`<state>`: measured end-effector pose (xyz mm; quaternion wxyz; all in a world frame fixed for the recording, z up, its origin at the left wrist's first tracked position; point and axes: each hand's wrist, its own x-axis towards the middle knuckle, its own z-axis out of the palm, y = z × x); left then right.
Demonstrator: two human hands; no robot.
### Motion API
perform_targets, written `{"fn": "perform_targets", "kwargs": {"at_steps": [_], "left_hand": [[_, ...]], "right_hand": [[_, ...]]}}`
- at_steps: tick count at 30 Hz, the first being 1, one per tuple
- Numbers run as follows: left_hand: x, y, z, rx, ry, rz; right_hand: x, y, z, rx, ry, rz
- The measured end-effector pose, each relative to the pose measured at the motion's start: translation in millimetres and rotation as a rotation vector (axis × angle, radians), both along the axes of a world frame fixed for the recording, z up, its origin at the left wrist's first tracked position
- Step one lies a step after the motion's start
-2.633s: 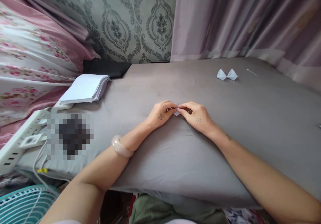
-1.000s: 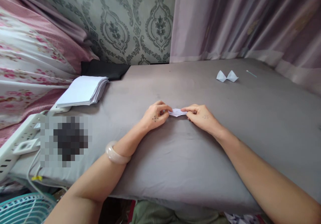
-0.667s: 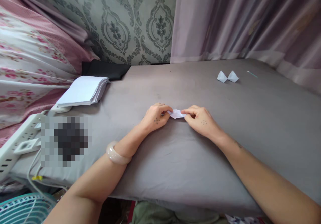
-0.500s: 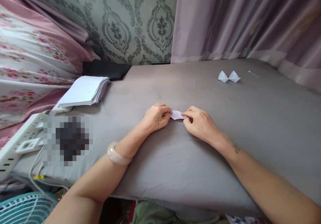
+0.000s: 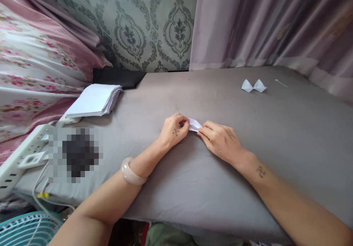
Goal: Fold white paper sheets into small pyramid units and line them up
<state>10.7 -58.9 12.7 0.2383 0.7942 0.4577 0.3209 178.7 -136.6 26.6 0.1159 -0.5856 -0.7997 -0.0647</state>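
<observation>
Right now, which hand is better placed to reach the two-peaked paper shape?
Probably the right hand: it is nearer the two-peaked paper shape, which lies ahead and rightward; the left hand is farther. Both pinch the small white paper, so the right must let go first.

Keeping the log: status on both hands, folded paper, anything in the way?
Left hand, right hand: each pinching an end of folded paper. Paper creased, ends covered. White paper peaks: farther back right, out of the way.
</observation>
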Motion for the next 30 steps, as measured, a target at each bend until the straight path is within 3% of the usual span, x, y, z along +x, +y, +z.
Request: {"fn": "perform_targets", "kwargs": {"at_steps": [6, 11, 22, 30], "left_hand": [[0.7, -1.5, 0.2, 0.061, -0.33, -0.033], [-0.6, -1.6, -3.6, 0.106, -0.323, -0.077], [-2.6, -3.3, 1.8, 0.026, -0.129, 0.007], [-4.4, -3.0, -0.9, -0.047, -0.18, -0.068]], "right_hand": [[-15.0, -3.1, -4.9, 0.225, 0.131, 0.055], [-22.9, -4.0, -10.2, 0.289, 0.191, 0.073], [-25.0, -4.0, -13.7, 0.261, 0.166, 0.042], [-22.3, -3.2, -16.8, 0.172, 0.136, 0.084]]}}
